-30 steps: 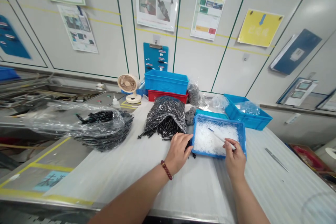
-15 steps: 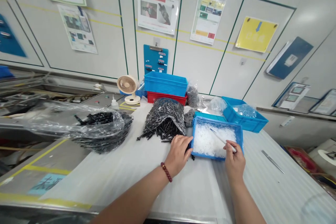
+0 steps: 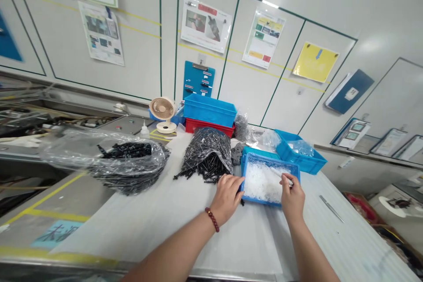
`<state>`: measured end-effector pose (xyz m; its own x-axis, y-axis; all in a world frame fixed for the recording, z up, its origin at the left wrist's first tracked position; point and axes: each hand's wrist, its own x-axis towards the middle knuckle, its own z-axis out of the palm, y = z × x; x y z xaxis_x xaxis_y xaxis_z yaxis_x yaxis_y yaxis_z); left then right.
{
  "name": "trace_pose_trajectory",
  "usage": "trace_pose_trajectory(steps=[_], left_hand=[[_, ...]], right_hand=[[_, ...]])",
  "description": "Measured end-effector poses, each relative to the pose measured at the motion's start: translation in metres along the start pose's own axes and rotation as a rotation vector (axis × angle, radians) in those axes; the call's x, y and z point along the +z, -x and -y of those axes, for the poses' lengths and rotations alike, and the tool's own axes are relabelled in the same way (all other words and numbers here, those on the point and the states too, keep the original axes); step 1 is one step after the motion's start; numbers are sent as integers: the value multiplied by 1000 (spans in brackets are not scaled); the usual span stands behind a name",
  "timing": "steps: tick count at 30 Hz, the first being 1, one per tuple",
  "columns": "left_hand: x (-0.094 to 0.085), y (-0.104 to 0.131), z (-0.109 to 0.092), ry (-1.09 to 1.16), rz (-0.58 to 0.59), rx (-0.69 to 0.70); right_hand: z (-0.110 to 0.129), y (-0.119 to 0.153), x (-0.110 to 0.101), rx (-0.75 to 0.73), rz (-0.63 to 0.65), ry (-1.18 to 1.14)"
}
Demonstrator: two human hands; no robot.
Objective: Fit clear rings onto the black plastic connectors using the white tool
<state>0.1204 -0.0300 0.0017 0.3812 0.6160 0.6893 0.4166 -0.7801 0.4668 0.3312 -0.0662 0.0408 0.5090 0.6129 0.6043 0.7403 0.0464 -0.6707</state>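
Observation:
A shallow blue tray [image 3: 261, 203] full of small white translucent pieces [image 3: 264, 183] lies on the white-covered worktop. My left hand [image 3: 227, 196] holds the tray's left rim, thumb nearer me and fingers bent over the edge. Between the thumb and fingers of my right hand [image 3: 293, 196] is a slim, pale pen-like tool [image 3: 276, 172], its tip over the white pieces. Just left of the tray, an open clear bag [image 3: 209, 141] spills thin black plastic parts [image 3: 211, 168] toward me. Some dark bits beside my left fingers are mostly hidden.
Metal tweezers [image 3: 331, 208] lie to the right. Another bag of black parts [image 3: 132, 167] sits at left. Behind stand a small fan [image 3: 162, 110], a dropper bottle [image 3: 144, 130], a blue bin [image 3: 209, 110] on a red one [image 3: 209, 128], and another blue bin [image 3: 302, 163].
The view has shifted slightly. My right hand has tilted the pen-like tool flatter, and its tip has moved right over the white pieces. My left hand stays at the tray's rim.

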Motion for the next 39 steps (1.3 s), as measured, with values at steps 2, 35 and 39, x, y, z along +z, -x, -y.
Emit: trace_pose_trajectory(steps=[2,35,39], left_hand=[[0,0,0,-1,-3,-2],[4,-1,7,-3,5,-42],[3,-3,8,-22,8,-56]], right_hand=[[2,-5,1,1,13,15],[-1,-14,-11,489,13,-437],[7,-2,-16,482,84,-509]])
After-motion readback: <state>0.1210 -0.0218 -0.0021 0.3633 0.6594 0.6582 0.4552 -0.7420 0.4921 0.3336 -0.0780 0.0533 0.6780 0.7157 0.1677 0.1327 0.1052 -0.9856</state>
